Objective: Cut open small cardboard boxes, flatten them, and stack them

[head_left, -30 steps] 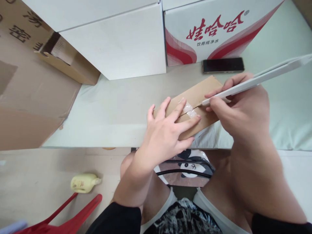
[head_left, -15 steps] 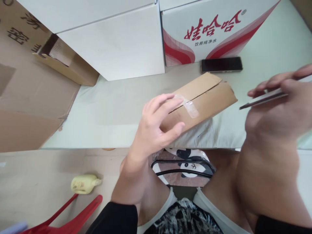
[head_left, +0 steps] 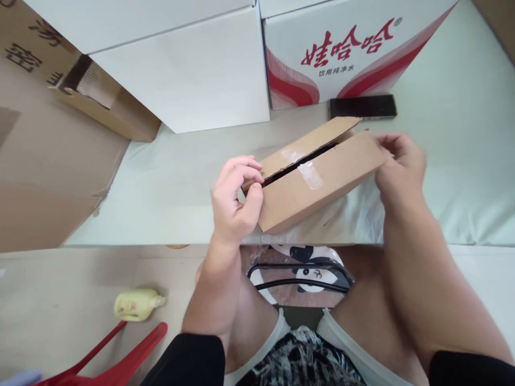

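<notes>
A small brown cardboard box (head_left: 322, 187) lies slantwise near the front edge of the cloth-covered surface. Cut clear tape sits on its top, and the two long flaps stand apart with a dark gap between them. At the box's left end my left hand (head_left: 237, 198) is closed, thumb and fingers pinching the flap edge. My right hand (head_left: 402, 166) grips the box's right end, with its fingertips partly hidden behind the cardboard. No blade shows in the right hand now. Behind the box lies a black phone (head_left: 362, 106).
White cartons (head_left: 185, 80) and a carton with red lettering (head_left: 354, 59) stand along the back. Large brown cardboard (head_left: 52, 145) fills the left side. Below, a yellow bottle (head_left: 139, 304) lies on the floor by a red plastic piece (head_left: 132, 354).
My right hand, which held a thin flat blade-like tool, has moved left onto the box's right end; the tool is out of sight. My left hand shifted left, and the flaps' gap widened.
</notes>
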Action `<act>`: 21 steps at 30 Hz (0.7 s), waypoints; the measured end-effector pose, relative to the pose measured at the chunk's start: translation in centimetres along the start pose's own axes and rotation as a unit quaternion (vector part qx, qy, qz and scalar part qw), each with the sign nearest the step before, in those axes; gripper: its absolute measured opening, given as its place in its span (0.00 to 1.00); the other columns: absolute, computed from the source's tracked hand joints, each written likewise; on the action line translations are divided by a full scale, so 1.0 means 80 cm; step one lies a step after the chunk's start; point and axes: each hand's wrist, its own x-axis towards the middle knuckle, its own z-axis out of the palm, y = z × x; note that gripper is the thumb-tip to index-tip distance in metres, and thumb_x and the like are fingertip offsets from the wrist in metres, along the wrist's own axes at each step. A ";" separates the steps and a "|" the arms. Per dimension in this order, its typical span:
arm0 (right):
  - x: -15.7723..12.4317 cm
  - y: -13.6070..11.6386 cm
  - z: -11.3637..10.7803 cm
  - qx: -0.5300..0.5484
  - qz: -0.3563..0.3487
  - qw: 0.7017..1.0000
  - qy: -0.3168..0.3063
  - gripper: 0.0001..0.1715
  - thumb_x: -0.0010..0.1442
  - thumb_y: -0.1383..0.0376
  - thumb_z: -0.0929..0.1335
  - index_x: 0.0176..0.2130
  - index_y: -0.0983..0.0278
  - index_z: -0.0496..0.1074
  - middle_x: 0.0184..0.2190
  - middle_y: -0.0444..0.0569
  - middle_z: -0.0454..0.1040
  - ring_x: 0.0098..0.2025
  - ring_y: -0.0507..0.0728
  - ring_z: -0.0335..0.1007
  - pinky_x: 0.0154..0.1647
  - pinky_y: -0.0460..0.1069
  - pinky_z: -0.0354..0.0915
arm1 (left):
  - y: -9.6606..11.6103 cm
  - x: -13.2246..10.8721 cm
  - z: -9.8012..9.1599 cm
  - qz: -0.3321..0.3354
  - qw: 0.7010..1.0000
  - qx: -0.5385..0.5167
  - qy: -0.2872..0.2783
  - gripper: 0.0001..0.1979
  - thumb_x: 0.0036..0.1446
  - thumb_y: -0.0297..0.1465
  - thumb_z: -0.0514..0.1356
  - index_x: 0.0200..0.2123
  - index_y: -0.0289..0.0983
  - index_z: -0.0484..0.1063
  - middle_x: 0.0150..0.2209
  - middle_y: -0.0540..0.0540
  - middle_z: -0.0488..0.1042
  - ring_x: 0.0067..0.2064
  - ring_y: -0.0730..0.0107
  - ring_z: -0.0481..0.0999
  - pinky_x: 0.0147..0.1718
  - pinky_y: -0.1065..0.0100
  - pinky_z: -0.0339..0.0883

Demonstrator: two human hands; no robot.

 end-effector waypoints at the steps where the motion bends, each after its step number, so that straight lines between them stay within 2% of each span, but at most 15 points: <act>1: -0.001 -0.004 0.000 0.089 0.002 0.996 0.008 0.17 0.50 0.59 0.65 0.39 0.63 0.73 0.39 0.52 0.77 0.42 0.59 0.75 0.46 0.57 0.70 | 0.000 0.000 0.001 0.000 1.000 0.008 0.000 0.06 0.60 0.25 0.55 0.33 0.41 0.70 0.41 0.46 0.77 0.48 0.61 0.78 0.55 0.51 0.74; 3: -0.004 -0.016 0.000 0.236 0.010 0.972 0.005 0.15 0.49 0.59 0.65 0.36 0.62 0.73 0.37 0.51 0.76 0.41 0.59 0.75 0.44 0.55 0.70 | 0.001 0.000 0.002 -0.006 1.000 0.022 -0.002 0.06 0.59 0.26 0.55 0.33 0.41 0.69 0.41 0.46 0.77 0.47 0.61 0.78 0.55 0.51 0.74; 6: -0.014 -0.035 -0.002 0.339 -0.034 0.940 -0.033 0.14 0.51 0.54 0.68 0.33 0.60 0.76 0.39 0.53 0.78 0.45 0.62 0.75 0.44 0.57 0.69 | 0.003 0.002 0.004 -0.020 0.999 0.031 -0.003 0.06 0.61 0.28 0.54 0.32 0.42 0.68 0.40 0.45 0.77 0.47 0.62 0.77 0.56 0.50 0.73; 9: -0.025 -0.049 -0.006 0.364 -0.082 0.925 -0.070 0.16 0.53 0.49 0.69 0.30 0.59 0.76 0.42 0.53 0.79 0.48 0.65 0.74 0.50 0.60 0.69 | 0.003 0.003 0.006 -0.025 0.999 0.038 -0.003 0.08 0.64 0.35 0.54 0.32 0.42 0.69 0.40 0.44 0.76 0.47 0.60 0.77 0.56 0.49 0.74; 13: -0.037 -0.059 -0.017 0.373 -0.130 0.915 -0.080 0.25 0.55 0.42 0.66 0.23 0.58 0.71 0.34 0.52 0.77 0.44 0.67 0.74 0.57 0.66 0.66 | -0.001 0.002 0.010 -0.015 0.998 0.051 0.034 0.15 0.66 0.43 0.54 0.31 0.42 0.70 0.39 0.45 0.75 0.47 0.60 0.76 0.58 0.46 0.73; 16: -0.041 -0.058 -0.024 0.366 -0.177 0.900 -0.157 0.33 0.61 0.38 0.60 0.23 0.57 0.76 0.31 0.52 0.78 0.41 0.67 0.73 0.59 0.69 0.63 | -0.006 -0.001 0.011 0.007 0.997 0.019 0.071 0.16 0.66 0.43 0.56 0.28 0.42 0.70 0.39 0.45 0.72 0.47 0.61 0.75 0.58 0.47 0.73; 18: -0.041 -0.054 -0.029 0.335 -0.204 0.893 -0.222 0.38 0.62 0.35 0.56 0.30 0.55 0.81 0.32 0.52 0.80 0.42 0.67 0.73 0.61 0.69 0.61 | -0.010 -0.003 0.007 0.022 0.999 -0.006 0.037 0.20 0.66 0.46 0.54 0.26 0.42 0.71 0.43 0.45 0.71 0.52 0.61 0.75 0.60 0.46 0.72; 21: -0.040 -0.048 -0.036 0.254 -0.246 0.890 -0.287 0.43 0.58 0.29 0.58 0.45 0.53 0.83 0.43 0.52 0.81 0.53 0.69 0.70 0.66 0.68 0.58 | -0.011 -0.002 -0.007 0.005 0.996 -0.002 -0.086 0.30 0.67 0.55 0.46 0.29 0.44 0.78 0.57 0.45 0.68 0.63 0.53 0.69 0.65 0.43 0.66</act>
